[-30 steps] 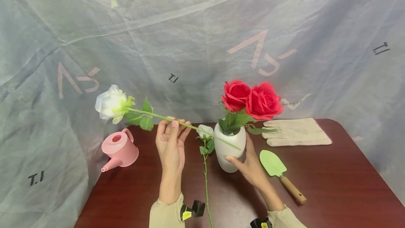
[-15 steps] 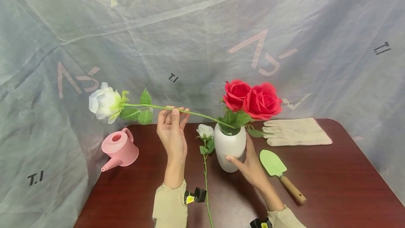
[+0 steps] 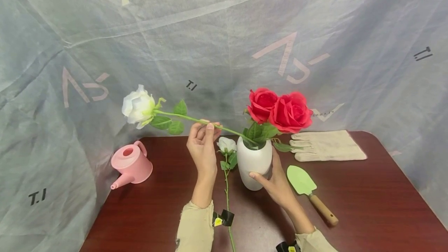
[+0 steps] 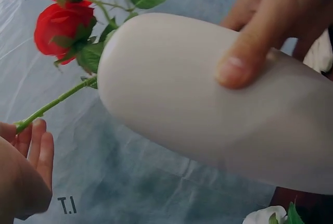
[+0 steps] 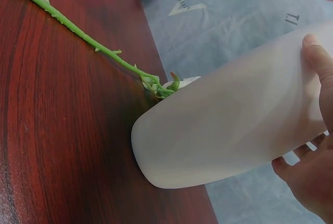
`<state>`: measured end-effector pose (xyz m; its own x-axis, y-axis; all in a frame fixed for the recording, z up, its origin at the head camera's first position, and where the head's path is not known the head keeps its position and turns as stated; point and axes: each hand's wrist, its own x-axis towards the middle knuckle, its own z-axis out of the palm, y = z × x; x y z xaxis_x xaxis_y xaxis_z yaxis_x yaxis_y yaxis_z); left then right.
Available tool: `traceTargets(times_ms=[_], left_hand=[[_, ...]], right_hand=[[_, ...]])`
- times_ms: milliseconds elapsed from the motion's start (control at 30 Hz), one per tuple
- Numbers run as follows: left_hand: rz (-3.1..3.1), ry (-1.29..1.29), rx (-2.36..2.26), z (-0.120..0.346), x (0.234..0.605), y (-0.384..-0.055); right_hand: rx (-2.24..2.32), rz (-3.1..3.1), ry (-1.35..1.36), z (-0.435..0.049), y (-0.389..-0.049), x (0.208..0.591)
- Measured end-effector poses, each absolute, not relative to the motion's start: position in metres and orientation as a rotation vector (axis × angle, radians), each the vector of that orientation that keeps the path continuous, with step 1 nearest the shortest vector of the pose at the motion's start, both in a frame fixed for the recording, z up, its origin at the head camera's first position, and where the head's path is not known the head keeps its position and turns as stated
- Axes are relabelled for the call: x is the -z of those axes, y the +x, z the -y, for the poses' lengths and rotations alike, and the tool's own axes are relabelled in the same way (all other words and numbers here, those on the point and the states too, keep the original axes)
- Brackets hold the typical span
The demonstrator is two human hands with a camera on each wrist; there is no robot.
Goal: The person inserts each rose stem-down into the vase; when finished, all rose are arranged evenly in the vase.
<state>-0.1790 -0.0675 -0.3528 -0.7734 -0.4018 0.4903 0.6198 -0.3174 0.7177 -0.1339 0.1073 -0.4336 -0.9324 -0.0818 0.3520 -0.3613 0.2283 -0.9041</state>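
Between thumb and fingers, my left hand [image 3: 204, 147] pinches the green stem of a white rose [image 3: 139, 107]. Its bloom points left, and the stem's lower end dips into the mouth of a white vase [image 3: 254, 166]. My right hand [image 3: 281, 186] grips the vase around its side, thumb in front; its other fingers are mostly hidden behind. Two red roses [image 3: 290, 112] stand in the vase with green leaves. In the left wrist view the white rose's stem [image 4: 57, 100] meets the vase rim beside the red blooms.
A second white rose [image 3: 226, 145] lies on the dark red table [image 3: 154, 213], left of the vase. At the left stands a pink watering can [image 3: 132, 164]. To the right lie a green trowel [image 3: 302, 180] with a wooden handle and a cream work glove [image 3: 329, 146].
The white rose's stem end has gone from in front of the vase into its mouth. My left hand has since shifted right with the rose. The right hand keeps its hold.
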Motion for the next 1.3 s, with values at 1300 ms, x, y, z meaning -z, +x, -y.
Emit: traceTargets(times_ms=[1300], left_hand=[[1.502,-0.297,2.486,0.052,0.372,-0.169]], right_hand=[[-1.791,2.304,0.379,-0.107,-0.134,0.432]])
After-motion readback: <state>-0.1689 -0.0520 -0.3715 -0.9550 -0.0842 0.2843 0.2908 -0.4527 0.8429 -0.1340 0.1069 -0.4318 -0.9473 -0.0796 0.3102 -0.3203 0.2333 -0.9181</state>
